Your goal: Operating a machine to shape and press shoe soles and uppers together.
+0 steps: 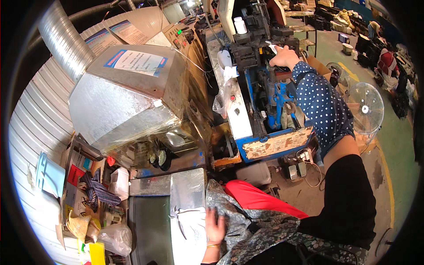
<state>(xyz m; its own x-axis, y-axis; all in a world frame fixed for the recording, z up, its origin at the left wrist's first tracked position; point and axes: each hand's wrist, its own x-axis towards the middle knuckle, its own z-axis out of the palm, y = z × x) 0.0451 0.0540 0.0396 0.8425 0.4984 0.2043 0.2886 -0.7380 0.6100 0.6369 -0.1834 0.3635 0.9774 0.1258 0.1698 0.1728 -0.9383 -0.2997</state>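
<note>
My right hand point(286, 57), its arm in a dark polka-dot sleeve, reaches over the blue and black machine point(276, 95). Its fingers are closed around a small white pointed thing point(272, 47) whose kind I cannot make out. My left hand point(215, 227), slightly blurred, is low in front of my patterned apron point(256, 225), fingers stretched and nothing seen in them. Beside it, a dark thin-handled tool point(177, 215) lies on a bright white surface point(187, 236), next to a dark belt point(151, 229).
A metal hood point(119, 106) with a duct stands on the left, above a lit opening with dark shoe-like items point(163, 158). A white bottle point(240, 25) sits atop the machine. At right stand a fan point(365, 108) and a person in red point(388, 62). A cluttered shelf point(90, 194) is lower left.
</note>
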